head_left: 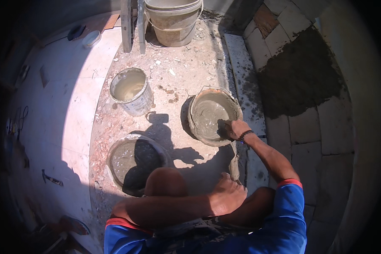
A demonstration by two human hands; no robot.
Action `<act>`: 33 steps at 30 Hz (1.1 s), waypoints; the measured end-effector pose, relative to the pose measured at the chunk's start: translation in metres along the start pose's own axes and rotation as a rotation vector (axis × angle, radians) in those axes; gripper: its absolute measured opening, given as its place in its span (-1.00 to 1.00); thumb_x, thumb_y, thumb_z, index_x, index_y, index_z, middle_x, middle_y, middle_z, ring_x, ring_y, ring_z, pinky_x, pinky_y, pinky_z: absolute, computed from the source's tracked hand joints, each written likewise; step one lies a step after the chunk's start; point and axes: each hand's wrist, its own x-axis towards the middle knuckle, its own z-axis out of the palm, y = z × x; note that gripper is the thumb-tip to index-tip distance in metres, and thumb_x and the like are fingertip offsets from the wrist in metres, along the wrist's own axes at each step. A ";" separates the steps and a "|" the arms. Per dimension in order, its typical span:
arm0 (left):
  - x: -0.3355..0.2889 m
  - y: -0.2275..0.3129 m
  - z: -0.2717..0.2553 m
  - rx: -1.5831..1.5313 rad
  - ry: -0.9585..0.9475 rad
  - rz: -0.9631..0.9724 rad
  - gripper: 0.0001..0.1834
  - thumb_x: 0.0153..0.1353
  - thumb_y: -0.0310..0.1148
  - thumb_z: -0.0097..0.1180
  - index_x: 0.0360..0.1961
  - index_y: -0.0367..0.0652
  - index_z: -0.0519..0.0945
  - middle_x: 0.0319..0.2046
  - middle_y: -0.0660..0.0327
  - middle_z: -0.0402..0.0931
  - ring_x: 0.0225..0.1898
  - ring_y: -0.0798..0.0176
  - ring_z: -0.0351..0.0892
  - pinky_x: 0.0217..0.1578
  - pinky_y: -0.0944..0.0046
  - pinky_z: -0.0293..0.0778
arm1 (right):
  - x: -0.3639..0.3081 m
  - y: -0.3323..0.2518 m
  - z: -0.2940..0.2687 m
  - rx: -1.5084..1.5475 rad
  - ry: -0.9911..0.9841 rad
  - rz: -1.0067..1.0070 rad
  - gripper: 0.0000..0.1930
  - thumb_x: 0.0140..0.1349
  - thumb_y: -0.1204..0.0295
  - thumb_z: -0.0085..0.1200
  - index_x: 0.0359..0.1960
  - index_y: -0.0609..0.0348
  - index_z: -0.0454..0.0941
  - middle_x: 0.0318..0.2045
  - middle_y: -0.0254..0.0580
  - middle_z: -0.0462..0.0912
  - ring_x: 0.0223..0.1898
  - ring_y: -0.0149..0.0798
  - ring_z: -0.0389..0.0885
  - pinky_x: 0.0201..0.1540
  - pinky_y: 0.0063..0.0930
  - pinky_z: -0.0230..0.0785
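Observation:
My right hand [238, 128] reaches over the rim of a bucket of wet grey mortar [211, 111]. Its fingers are closed on a dark, mortar-smeared thing [223, 128] at the mortar's surface; its kind is not clear. A beaded bracelet circles that wrist. My left forearm lies across my knees, and my left hand [228, 194] is curled closed beside the right knee. Just beyond it is a narrow mortar-coloured strip [234, 164]; whether the hand grips it is hidden. A second mortar tub [114, 172] stands by my left knee, partly in my shadow.
A smaller pail of cloudy liquid [131, 91] stands ahead to the left; a large lidless bucket [173, 29] is behind it near upright boards [133, 25]. Tiles [305, 127] on the right carry a dark mortar patch [298, 76]. A hammer [52, 178] lies left.

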 end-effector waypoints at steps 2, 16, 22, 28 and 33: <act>0.000 0.000 0.010 0.019 0.057 -0.025 -0.80 0.18 -0.37 -0.01 -0.31 -0.15 0.66 -0.40 0.08 0.65 -0.31 0.06 0.67 -0.12 -0.12 0.39 | -0.018 0.008 0.003 0.065 0.041 -0.011 -0.65 0.03 0.35 0.14 -0.14 0.22 0.49 -0.45 0.22 0.62 -0.30 0.22 0.63 -0.20 -0.01 0.50; 0.011 -0.012 -0.004 -0.085 -0.186 0.106 -0.67 0.20 -0.34 0.02 -0.05 -0.30 0.49 -0.21 -0.16 0.56 -0.13 -0.15 0.60 -0.04 -0.15 0.39 | -0.071 0.034 0.015 0.205 0.164 0.114 -0.66 0.13 0.30 0.14 -0.17 0.20 0.35 -0.52 0.22 0.59 -0.35 0.26 0.59 -0.27 0.04 0.46; 0.017 -0.017 -0.002 -0.095 -0.253 0.099 -0.54 0.31 -0.20 -0.03 0.14 -0.25 0.38 -0.08 -0.19 0.52 -0.02 -0.27 0.53 0.08 -0.27 0.32 | -0.082 0.021 -0.067 0.273 0.317 0.102 -0.62 0.10 0.34 0.16 -0.12 0.25 0.34 -0.50 0.21 0.59 -0.34 0.26 0.59 -0.26 0.02 0.43; 0.021 -0.017 0.004 -0.075 -0.281 0.120 -0.51 0.36 -0.14 -0.10 0.19 -0.22 0.35 0.00 -0.21 0.49 0.04 -0.31 0.49 0.13 -0.29 0.28 | -0.109 0.003 -0.194 0.429 0.520 0.109 -0.60 0.00 0.48 0.26 -0.16 0.29 0.36 -0.49 0.10 0.57 -0.37 0.16 0.59 -0.30 -0.12 0.41; 0.024 -0.019 0.005 -0.075 -0.296 0.135 -0.49 0.36 -0.13 -0.10 0.22 -0.21 0.32 0.04 -0.24 0.46 0.08 -0.33 0.47 0.16 -0.28 0.25 | -0.124 -0.014 -0.290 0.349 0.596 0.015 -0.59 -0.06 0.41 0.31 -0.21 0.31 0.41 -0.53 -0.03 0.50 -0.48 -0.17 0.51 -0.36 -0.27 0.36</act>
